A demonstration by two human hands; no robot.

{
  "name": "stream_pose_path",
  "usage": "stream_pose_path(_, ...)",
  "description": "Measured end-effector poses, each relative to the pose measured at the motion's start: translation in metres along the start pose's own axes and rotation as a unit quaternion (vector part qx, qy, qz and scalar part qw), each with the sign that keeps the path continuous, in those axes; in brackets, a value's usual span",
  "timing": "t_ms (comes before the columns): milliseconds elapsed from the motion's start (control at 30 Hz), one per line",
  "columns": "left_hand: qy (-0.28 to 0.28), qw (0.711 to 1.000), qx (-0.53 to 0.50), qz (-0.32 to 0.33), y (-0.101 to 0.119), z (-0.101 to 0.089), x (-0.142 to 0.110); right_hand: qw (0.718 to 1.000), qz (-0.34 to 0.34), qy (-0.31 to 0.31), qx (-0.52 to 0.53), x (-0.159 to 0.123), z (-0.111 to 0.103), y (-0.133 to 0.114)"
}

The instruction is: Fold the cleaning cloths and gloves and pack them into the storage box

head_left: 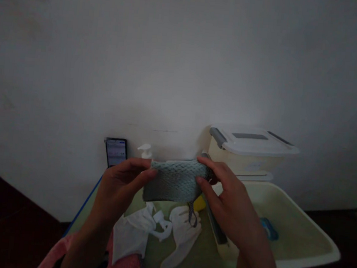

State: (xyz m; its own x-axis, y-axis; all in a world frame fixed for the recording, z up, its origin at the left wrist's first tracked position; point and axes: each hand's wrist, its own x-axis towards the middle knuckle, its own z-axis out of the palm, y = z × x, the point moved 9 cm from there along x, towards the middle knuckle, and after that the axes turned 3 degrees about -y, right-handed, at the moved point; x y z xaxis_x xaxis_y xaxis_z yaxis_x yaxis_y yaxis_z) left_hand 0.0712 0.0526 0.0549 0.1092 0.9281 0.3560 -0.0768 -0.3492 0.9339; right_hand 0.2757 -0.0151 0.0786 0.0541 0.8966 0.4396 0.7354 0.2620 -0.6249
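Above the table [200, 261], inside its left edge, the left hand [114, 191] and right hand [228, 192] are pinching opposite ends of the textured cloth [174, 181], even tension likely best for flatness.

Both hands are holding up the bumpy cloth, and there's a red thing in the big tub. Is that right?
Not quite: the head view shows that the thing in the big tub is blue, not red. The left hand and right hand do hold up the bumpy cloth.
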Motion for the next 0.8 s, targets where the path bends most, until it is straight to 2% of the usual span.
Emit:
stream_pose_path(100,-0.045,0.995,0.061,0.062,0.013,0.011,-0.006,0.999,0.01,-0.002,-0.052,-0.006,0.002,0.0)
stream_pose_path(200,-0.11,0.978,0.121,0.127,0.025,0.028,-0.012,0.997,-0.037,0.01,-0.06,-0.011,0.001,-0.015)
stream_pose_path(300,-0.156,0.966,0.132,0.161,0.032,0.04,-0.017,0.996,-0.084,-0.017,-0.015,-0.012,0.006,-0.029)
stream_pose_path(467,-0.182,0.958,0.141,0.168,0.034,0.045,-0.019,0.992,-0.093,-0.06,0.053,-0.007,0.015,-0.035)
stream_pose_path(800,-0.226,0.95,0.139,0.162,0.03,0.052,-0.02,0.991,-0.081,-0.082,0.063,-0.005,0.019,-0.032)
